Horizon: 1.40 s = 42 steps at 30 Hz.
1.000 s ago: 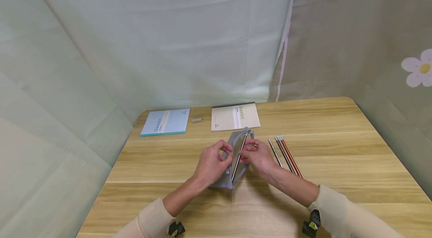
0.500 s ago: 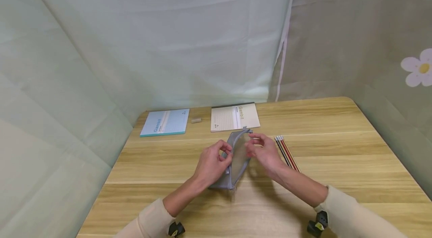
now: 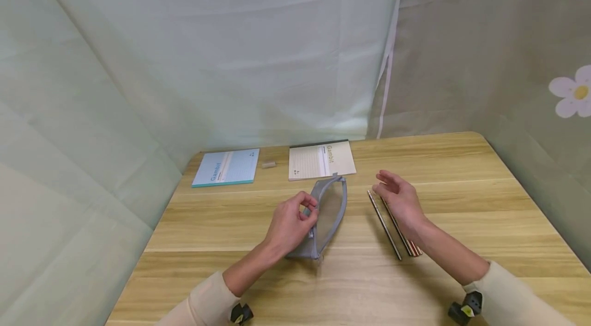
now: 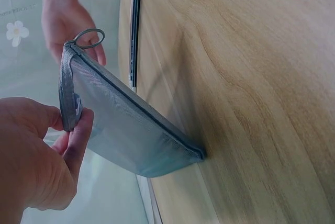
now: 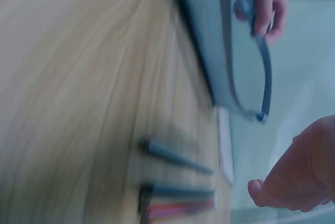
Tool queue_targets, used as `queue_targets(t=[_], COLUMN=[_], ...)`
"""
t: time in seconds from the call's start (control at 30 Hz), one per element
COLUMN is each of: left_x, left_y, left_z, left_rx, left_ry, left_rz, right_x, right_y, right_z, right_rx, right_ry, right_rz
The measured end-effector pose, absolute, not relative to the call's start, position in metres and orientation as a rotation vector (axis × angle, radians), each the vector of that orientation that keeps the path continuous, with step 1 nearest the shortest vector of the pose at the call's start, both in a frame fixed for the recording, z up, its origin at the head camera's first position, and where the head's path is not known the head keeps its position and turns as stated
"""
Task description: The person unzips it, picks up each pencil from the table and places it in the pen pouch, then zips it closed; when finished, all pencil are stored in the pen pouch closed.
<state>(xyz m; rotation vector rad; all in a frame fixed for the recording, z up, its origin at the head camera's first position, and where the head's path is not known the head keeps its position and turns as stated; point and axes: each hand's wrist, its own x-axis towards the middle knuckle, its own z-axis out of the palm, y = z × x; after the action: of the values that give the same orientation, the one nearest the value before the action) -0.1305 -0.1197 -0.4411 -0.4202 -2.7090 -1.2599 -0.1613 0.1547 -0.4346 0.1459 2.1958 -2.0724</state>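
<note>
Head view: fingers of the left hand pinch the pencil case on the counter; slackening might let its mouth sag. The right hand, fingers loose and seemingly empty, hovers above pencils a nudge could roll. Left wrist: grey-blue translucent mesh, corner ring. Right wrist, blurred: mouth agape.

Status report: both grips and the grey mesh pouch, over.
Left-hand grip pinching edge of grey mesh pouch. Right-hand grip empty, near slim dark and red pencils. Pouch mouth gaping, nothing blocking.

On table: small object between notebooks | pouch before right notebook | pencils right of pouch
</note>
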Motion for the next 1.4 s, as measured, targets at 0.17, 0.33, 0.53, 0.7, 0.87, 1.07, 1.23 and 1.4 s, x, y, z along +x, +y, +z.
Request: queue_targets(t=[0.17, 0.33, 0.53, 0.7, 0.87, 1.07, 1.23, 1.4], left_x=[-0.131, -0.132, -0.132, -0.132, -0.132, -0.132, -0.132, -0.132], left_y=[-0.119, -0.119, -0.119, -0.119, -0.119, -0.119, -0.119, -0.119], left_z=[-0.441, -0.442, -0.443, -0.443, -0.442, -0.442, -0.443, -0.443], left_rx=[-0.423, -0.421, -0.419, -0.419, -0.426, -0.424, -0.422, -0.422], left_ry=[-2.711, -2.709, -2.706, -2.710, -2.708, -2.708, -2.707, -2.708], left_rz=[-1.261, -1.269, -1.285, -1.287, -1.293, -1.292, -1.292, -1.303], right_x=[-0.164, -0.166, -0.166, -0.167, -0.167, -0.168, -0.168, -0.167], right_y=[0.181, 0.198, 0.210, 0.216, 0.219, 0.220, 0.218, 0.218], right_z=[-0.448, -0.462, -0.477, -0.489, -0.499, -0.506, -0.509, -0.509], right_rx=[0.105, 0.084, 0.028, -0.040, -0.132, -0.208, -0.209, -0.214], right_ry=[2.304, 2.338, 2.403, 2.486, 2.552, 2.643, 2.660, 2.662], right_rz=[-2.005, -1.974, -1.898, -1.817, -1.776, -1.734, -1.720, -1.723])
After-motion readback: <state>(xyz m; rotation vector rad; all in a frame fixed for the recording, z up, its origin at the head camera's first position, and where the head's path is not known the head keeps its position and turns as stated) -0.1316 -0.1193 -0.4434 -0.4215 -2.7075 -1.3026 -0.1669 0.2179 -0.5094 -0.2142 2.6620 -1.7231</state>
